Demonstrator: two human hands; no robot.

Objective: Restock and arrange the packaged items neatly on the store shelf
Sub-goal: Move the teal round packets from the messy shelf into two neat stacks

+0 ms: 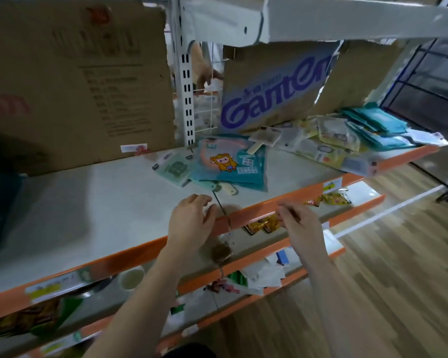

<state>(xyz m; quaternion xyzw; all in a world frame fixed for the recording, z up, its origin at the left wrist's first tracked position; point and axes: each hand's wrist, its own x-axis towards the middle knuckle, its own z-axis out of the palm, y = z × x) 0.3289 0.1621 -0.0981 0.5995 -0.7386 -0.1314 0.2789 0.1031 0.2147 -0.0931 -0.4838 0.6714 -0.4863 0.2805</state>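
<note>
Left hand [189,223] and right hand [299,228] hover loose-fingered, empty, over the shelf [88,202] — cardboard box [269,104] behind reads "Ganten".

The right fingers [289,213] are smeared with motion; whether they pinch anything, I can't tell. They hide part of the yellow packets [263,226] beneath them. Between them and the left fingers [203,198] hangs a thin cord [222,209] ending in a brownish blur [221,251] I can't identify. Well above the left fingers, the print on the cardboard box [109,99] is unreadable.
</note>
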